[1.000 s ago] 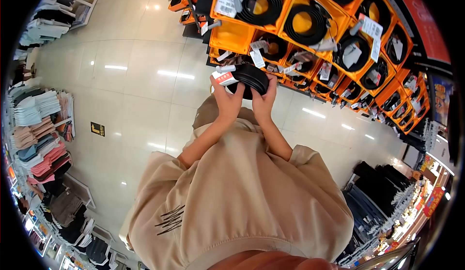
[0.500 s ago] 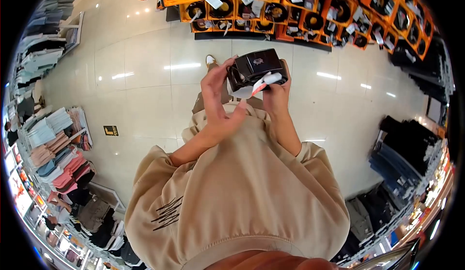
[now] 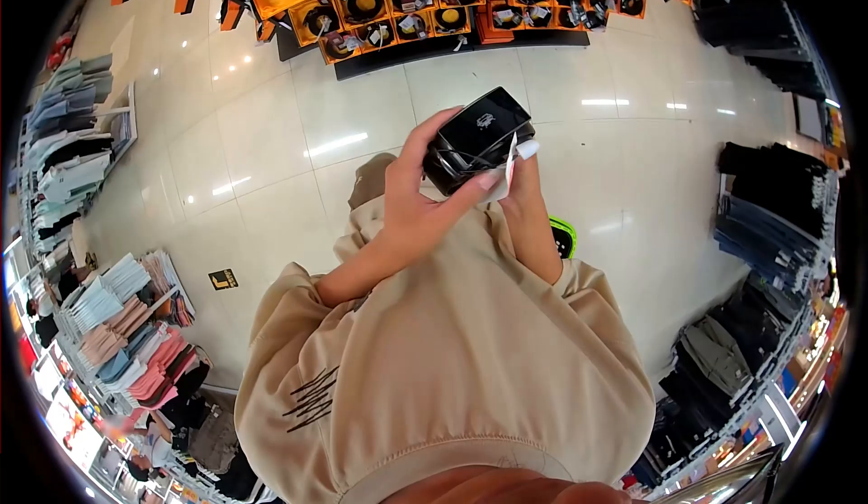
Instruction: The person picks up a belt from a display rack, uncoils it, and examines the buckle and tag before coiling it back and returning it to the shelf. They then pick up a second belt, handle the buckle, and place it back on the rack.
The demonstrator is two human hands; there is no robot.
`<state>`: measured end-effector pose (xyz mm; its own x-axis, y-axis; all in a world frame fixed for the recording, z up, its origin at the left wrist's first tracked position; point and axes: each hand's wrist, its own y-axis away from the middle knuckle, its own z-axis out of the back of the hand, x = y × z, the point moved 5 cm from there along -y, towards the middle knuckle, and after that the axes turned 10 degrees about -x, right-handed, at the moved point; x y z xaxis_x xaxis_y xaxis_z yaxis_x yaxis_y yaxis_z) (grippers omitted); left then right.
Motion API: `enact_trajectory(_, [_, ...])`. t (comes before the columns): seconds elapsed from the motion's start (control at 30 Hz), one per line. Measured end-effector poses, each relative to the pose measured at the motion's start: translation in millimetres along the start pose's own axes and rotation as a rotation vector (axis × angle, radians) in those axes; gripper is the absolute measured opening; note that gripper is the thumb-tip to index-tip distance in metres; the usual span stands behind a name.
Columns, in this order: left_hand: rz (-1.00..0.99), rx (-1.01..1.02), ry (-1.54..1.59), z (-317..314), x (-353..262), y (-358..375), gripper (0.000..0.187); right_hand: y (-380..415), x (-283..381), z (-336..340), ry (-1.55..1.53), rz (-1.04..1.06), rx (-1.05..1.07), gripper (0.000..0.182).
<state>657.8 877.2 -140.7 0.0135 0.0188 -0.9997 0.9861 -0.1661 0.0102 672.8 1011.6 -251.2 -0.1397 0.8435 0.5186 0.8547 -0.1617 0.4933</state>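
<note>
A glossy black item (image 3: pixel 484 129), like a rolled belt with a dark plate bearing a small emblem, is between my two hands in front of my chest. My left hand (image 3: pixel 425 174) wraps its left side, with the thumb across the lower edge. On the right, my right hand (image 3: pixel 522 178) grips it from below and behind, its fingers mostly hidden. A white paper tag (image 3: pixel 504 178) hangs at the item's lower right, close to my left thumb.
Orange display boxes (image 3: pixel 362 2) holding coiled items with tags stand ahead. Racks of folded clothes (image 3: pixel 127 314) line the left, and dark trousers (image 3: pixel 768 233) hang on the right. Part of a green-edged shoe (image 3: pixel 562 236) shows beside my right forearm on the tiled floor (image 3: pixel 298 206).
My left thumb has moved up onto the item and tag. The item is tilted more, its right end higher. The surroundings have shifted in view, and a green-edged shoe now shows.
</note>
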Motion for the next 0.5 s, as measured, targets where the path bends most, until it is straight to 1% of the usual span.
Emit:
enact_trajectory(0.1, [0.008, 0.102, 0.006, 6.0, -4.0, 17.4, 0.061, 16.9, -14.4, -0.6, -0.067, -0.058, 0.045, 0.009])
enact_trajectory(0.13, [-0.011, 0.092, 0.031, 9.9, -5.4, 23.6, 0.058, 21.1, -21.3, 0.6, -0.084, -0.085, 0.055, 0.005])
enact_trajectory(0.17, [0.034, 0.109, 0.027, 14.3, -4.6, 29.4, 0.055, 25.5, -28.2, 1.8, -0.101, -0.112, 0.065, 0.002])
enact_trajectory(0.23, [0.132, 0.131, 0.012, 29.2, -5.4, 42.4, 0.050, 34.0, -47.9, 2.3, -0.109, -0.142, 0.086, 0.002])
enact_trajectory(0.3, [0.160, 0.108, -0.093, 53.1, -9.6, 55.6, 0.045, 43.0, -70.9, 1.9, -0.130, -0.142, 0.140, 0.006])
enact_trajectory(0.33, [0.173, 0.093, -0.145, 66.4, -9.6, 62.2, 0.043, 46.8, -83.1, 0.9, -0.152, -0.192, 0.100, 0.008])
enact_trajectory(0.4, [0.205, -0.105, -0.004, 97.1, 2.9, 81.9, 0.036, 57.3, -102.8, -13.2, -0.319, -0.125, 0.306, 0.023])
enact_trajectory(0.43, [0.233, -0.219, 0.085, 112.6, 8.1, 92.8, 0.033, 61.2, -117.9, -2.6, -0.238, -0.125, 0.224, 0.035])
enact_trajectory(0.5, [0.241, -0.371, 0.187, 146.9, 9.4, 108.9, 0.028, 72.2, -137.1, 4.0, -0.234, -0.167, 0.043, 0.039])
